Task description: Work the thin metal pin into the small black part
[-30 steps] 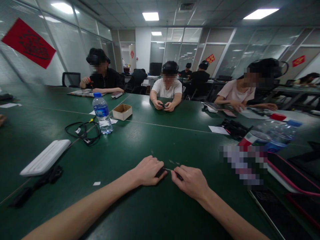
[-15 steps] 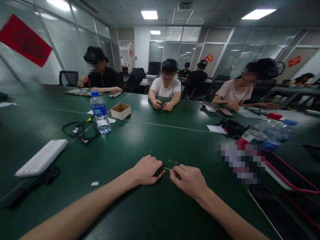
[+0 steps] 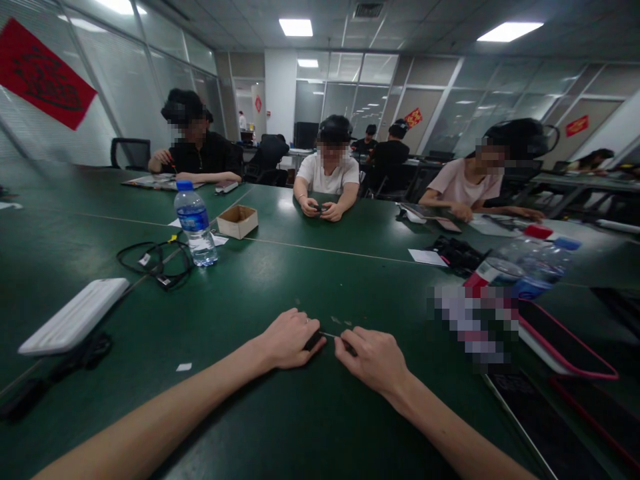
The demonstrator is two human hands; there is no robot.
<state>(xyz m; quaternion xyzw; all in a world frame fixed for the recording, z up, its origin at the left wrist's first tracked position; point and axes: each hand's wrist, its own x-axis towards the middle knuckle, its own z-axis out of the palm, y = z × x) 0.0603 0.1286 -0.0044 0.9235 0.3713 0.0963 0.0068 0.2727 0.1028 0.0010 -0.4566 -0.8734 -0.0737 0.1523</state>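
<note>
My left hand (image 3: 290,339) rests low over the green table with its fingers curled round a small dark object (image 3: 315,341), most of which is hidden. Facing it from the right, my right hand (image 3: 373,355) is closed, thumb and forefinger pinching a thin tool with a metal shaft (image 3: 329,335). The shaft bridges the narrow gap between my hands and points at the dark object; whether its tip touches is too small to tell. Just beyond my fingers, small clear scraps (image 3: 336,320) lie on the table.
A water bottle (image 3: 196,230), a coiled black cable (image 3: 160,267) and an open cardboard box (image 3: 238,222) stand ahead left. The white power-bank-like block (image 3: 75,317) lies left. Bottles (image 3: 543,267) and phones (image 3: 563,340) crowd the right. Several people sit beyond, including a person opposite (image 3: 327,173).
The whole view has shifted slightly, so things appear a little farther left. My hands keep nearly the same pose and grip.
</note>
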